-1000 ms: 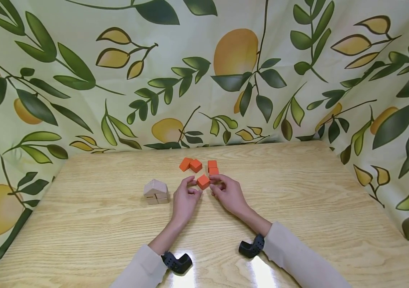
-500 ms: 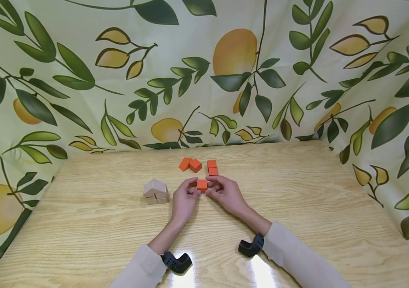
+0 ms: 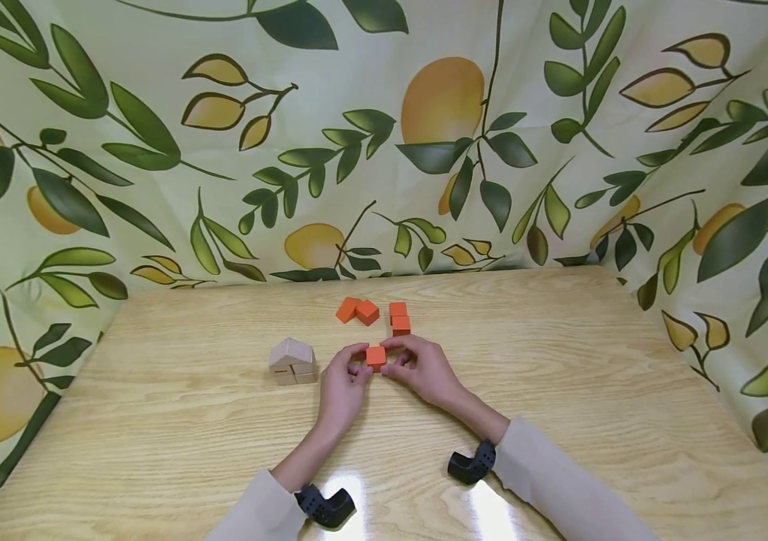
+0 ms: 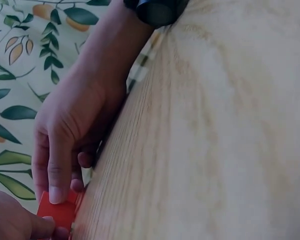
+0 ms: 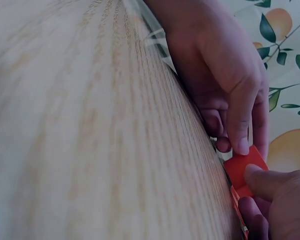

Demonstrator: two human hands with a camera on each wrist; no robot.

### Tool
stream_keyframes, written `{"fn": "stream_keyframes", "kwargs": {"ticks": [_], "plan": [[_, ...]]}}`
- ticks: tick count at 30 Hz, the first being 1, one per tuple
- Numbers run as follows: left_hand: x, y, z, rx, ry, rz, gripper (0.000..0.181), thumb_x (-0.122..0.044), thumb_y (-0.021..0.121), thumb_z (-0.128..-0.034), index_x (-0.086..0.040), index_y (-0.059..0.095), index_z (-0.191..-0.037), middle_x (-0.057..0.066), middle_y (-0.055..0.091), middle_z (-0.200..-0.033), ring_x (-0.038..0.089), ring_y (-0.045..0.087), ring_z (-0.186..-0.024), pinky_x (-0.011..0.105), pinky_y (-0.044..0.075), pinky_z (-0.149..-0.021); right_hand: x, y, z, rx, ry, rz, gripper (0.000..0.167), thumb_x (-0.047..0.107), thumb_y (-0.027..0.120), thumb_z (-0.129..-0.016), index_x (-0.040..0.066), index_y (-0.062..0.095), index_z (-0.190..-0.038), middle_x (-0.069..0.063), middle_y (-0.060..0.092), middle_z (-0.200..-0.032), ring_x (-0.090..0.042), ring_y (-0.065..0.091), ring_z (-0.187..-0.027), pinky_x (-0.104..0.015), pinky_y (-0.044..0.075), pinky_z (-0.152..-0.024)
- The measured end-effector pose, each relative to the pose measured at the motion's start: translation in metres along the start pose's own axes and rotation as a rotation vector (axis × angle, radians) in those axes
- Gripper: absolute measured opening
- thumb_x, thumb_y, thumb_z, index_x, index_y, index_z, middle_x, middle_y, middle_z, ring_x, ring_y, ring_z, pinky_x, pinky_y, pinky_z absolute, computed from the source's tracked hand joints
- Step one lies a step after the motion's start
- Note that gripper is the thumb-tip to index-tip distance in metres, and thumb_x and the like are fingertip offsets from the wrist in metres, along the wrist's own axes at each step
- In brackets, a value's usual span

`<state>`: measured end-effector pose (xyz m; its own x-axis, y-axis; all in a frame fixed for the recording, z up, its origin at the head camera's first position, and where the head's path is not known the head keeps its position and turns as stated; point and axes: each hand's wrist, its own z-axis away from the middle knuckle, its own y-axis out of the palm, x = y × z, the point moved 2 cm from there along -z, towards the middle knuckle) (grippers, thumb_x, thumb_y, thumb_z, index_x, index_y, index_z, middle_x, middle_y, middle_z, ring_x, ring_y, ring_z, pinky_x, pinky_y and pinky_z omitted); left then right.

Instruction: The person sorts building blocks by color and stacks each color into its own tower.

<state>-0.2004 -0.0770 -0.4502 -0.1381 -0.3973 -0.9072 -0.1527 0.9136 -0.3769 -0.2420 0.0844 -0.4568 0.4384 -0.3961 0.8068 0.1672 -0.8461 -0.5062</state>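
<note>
A small orange-red block [image 3: 376, 356] sits low over the table between my two hands. My left hand [image 3: 341, 389] pinches its left side between thumb and fingers, and my right hand [image 3: 430, 371] pinches its right side. Seen from the left wrist, the right thumb presses the near face of the block [image 4: 63, 212], with the left thumb beside it. The right wrist view has both thumbs on the block [image 5: 239, 172] too; the fingers behind it are partly hidden. A thin orange-red edge shows under it there, its shape unclear.
Two orange blocks [image 3: 367, 312] touch each other beyond my hands. Two more orange blocks [image 3: 400, 323] stand in line just beyond my right fingers. Left of my left hand stands a small house-shaped stack of pale wooden blocks [image 3: 292, 361]. A patterned cloth [image 3: 370, 180] hangs behind the table.
The block has turned from a corner-on angle to square and moved nearer to me. Both hands came back with it, and the right fingers closed in on its side.
</note>
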Motion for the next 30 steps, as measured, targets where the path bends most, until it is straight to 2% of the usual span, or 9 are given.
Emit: {"fn": "stream_keyframes", "kwargs": {"ticks": [3, 11, 20, 27, 30], "plan": [[-0.001, -0.002, 0.003, 0.006, 0.002, -0.01, 0.036, 0.007, 0.064, -0.086, -0.002, 0.061, -0.121, 0.005, 0.056, -0.076, 0.013, 0.049, -0.062, 0.023, 0.043, -0.054, 0.0, 0.0, 0.001, 0.002, -0.019, 0.006, 0.033, 0.013, 0.08, -0.079, 0.011, 0.068, -0.11, 0.004, 0.061, -0.077, -0.007, 0.057, -0.063, -0.026, 0.047, -0.057], [-0.001, -0.008, 0.005, 0.029, -0.005, -0.067, 0.039, 0.007, 0.064, -0.0867, -0.001, 0.06, -0.125, 0.005, 0.056, -0.081, 0.012, 0.049, -0.063, 0.022, 0.043, -0.053, 0.001, 0.004, 0.0, 0.021, -0.005, 0.047, 0.034, 0.018, 0.08, -0.079, 0.013, 0.069, -0.111, 0.007, 0.055, -0.066, -0.006, 0.049, -0.055, -0.024, 0.042, -0.052], [0.004, -0.01, 0.0, 0.066, 0.001, -0.036, 0.042, 0.006, 0.065, -0.0872, 0.001, 0.057, -0.128, 0.003, 0.061, -0.071, 0.012, 0.055, -0.06, 0.022, 0.044, -0.051, 0.002, 0.006, -0.003, 0.024, 0.007, 0.055, 0.035, 0.016, 0.079, -0.08, 0.012, 0.068, -0.112, 0.007, 0.061, -0.079, -0.006, 0.052, -0.058, -0.024, 0.044, -0.055], [0.005, -0.01, -0.001, 0.075, 0.014, -0.004, 0.043, 0.007, 0.064, -0.0867, 0.0, 0.057, -0.128, 0.005, 0.061, -0.07, 0.015, 0.057, -0.06, 0.022, 0.043, -0.049, 0.003, 0.005, -0.003, 0.037, 0.026, 0.06, 0.036, 0.018, 0.079, -0.08, 0.014, 0.067, -0.114, 0.007, 0.059, -0.073, -0.007, 0.052, -0.058, -0.024, 0.043, -0.055], [0.006, -0.011, -0.001, 0.077, 0.002, -0.009, 0.042, 0.006, 0.064, -0.0869, -0.001, 0.057, -0.128, 0.004, 0.062, -0.071, 0.014, 0.058, -0.061, 0.023, 0.044, -0.05, 0.003, 0.005, -0.003, 0.05, 0.027, 0.044, 0.037, 0.019, 0.079, -0.08, 0.014, 0.067, -0.115, 0.006, 0.06, -0.078, -0.007, 0.053, -0.059, -0.024, 0.044, -0.056]]}}
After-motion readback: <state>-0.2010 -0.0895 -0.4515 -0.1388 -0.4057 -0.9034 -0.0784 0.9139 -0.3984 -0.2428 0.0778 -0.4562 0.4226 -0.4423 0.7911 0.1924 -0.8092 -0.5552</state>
